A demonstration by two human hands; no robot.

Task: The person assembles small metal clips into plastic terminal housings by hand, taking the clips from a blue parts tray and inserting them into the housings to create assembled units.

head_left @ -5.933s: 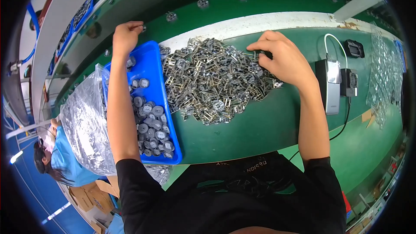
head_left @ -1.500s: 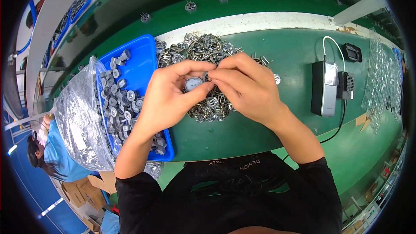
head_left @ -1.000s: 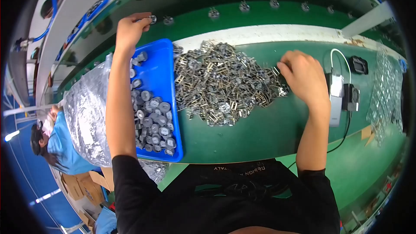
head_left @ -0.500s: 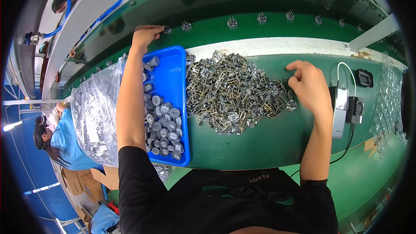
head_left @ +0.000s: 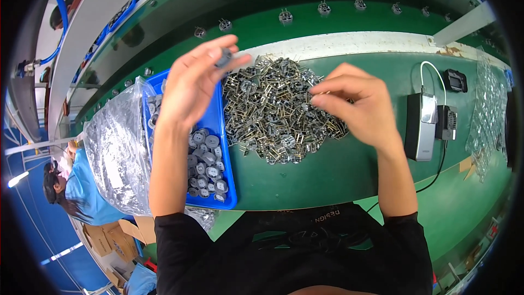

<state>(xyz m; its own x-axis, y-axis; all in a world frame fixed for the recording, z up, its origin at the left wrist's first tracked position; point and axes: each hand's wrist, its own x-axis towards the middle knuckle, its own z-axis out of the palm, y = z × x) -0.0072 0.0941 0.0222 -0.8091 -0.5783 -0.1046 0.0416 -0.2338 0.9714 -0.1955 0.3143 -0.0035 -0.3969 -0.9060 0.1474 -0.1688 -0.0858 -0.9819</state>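
Observation:
My left hand [head_left: 191, 79] is raised above the far part of the blue tray [head_left: 228, 177]. A grey round plastic cap [head_left: 224, 57] sits between its thumb and fingers. In the tray lie many grey caps [head_left: 210, 158] of the same kind, partly covered by my left forearm. To the right of the tray spreads a heap of small metal-pinned parts [head_left: 273, 114]. My right hand [head_left: 357, 101] hovers at the heap's right side, thumb and fingertips pinched together. Something small and pale shows at those fingertips, too small to name.
Beyond a white ledge [head_left: 382, 41], a green conveyor belt [head_left: 251, 22] carries spaced-out pinned units [head_left: 286, 17]. On the right stand a grey-black box with a white cable [head_left: 421, 131] and a black adapter [head_left: 447, 123]. Plastic bags [head_left: 117, 147] lie left; a person in blue [head_left: 93, 186] sits farther left.
My left hand has come back from the belt, leaving a unit there, and now has a grey cap. My right hand has moved left to the heap and closed its fingertips.

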